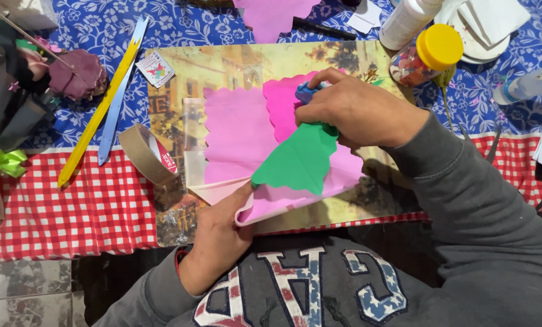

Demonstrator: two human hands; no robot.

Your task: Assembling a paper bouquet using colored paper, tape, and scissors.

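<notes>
- The green paper piece (298, 158) with the wavy edge lies on top of the pink sheets (237, 136), roughly in the middle of the picture board (234, 66) that serves as a work mat on the table (101, 206).
- The right hand (359, 112) is clenched around something blue, looks like scissors or a small tool (307, 92), and it sits right at the top edge of the green piece. I can't tell what the tool really is, most of it is hidden under the fingers.
- The left hand (219, 233) pinches the lower edge of the pink stack, thumb on top, pinning it near the table edge.
- My take on doing this bit well: keep that left hand flat and firm so the layers don't slide, and move the paper to the tool in short bites so the scallops come out even.
- A tape roll (147, 154) stands just left of the board, touching its edge.
- Further left, a yellow strip (95, 118) and a pale blue strip (121, 91) lie diagonally side by side.
- Upper right, a jar with a yellow lid (431, 54) full of small colourful bits sits beside a white bottle (407, 21).
- The cloth is blue floral up top, red check below.
</notes>
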